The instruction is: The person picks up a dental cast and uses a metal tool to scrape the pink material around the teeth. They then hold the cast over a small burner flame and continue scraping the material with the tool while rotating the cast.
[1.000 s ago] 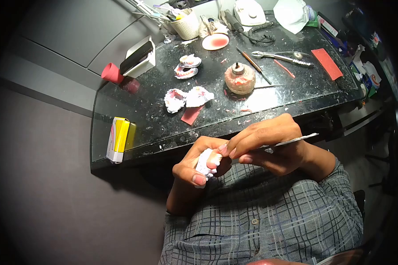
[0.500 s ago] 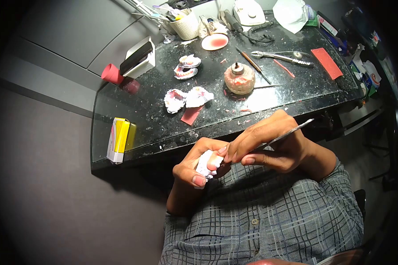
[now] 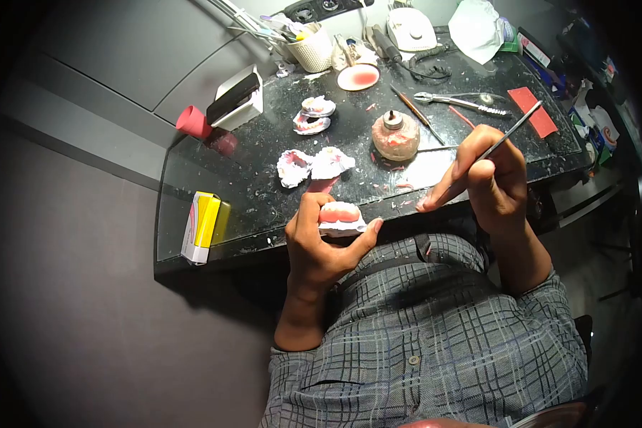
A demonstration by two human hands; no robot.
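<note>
My left hand (image 3: 321,242) grips a white plaster dental model (image 3: 342,229) with pink wax (image 3: 340,212) along its gum line, held near the front edge of the bench. Off to the right, my right hand (image 3: 492,178) is raised, apart from the model. A thin metal wax carver (image 3: 512,130) rests in its grip, one end pointing up and right; the lower end is hidden by the fingers. Just beyond the left hand, a pink wax piece (image 3: 324,185) lies under two plaster casts (image 3: 332,162).
A glass spirit burner (image 3: 396,135) stands mid-bench, near a brown-handled tool (image 3: 410,105) and metal pliers (image 3: 464,103). A pink wax sheet (image 3: 533,112) lies at right. Another cast pair (image 3: 314,116), a yellow-white box (image 3: 201,228) and a red cup (image 3: 192,123) stand left.
My left hand has moved up towards the bench and turned the model so its pink front shows. My right hand has drawn away to the upper right with the carver.
</note>
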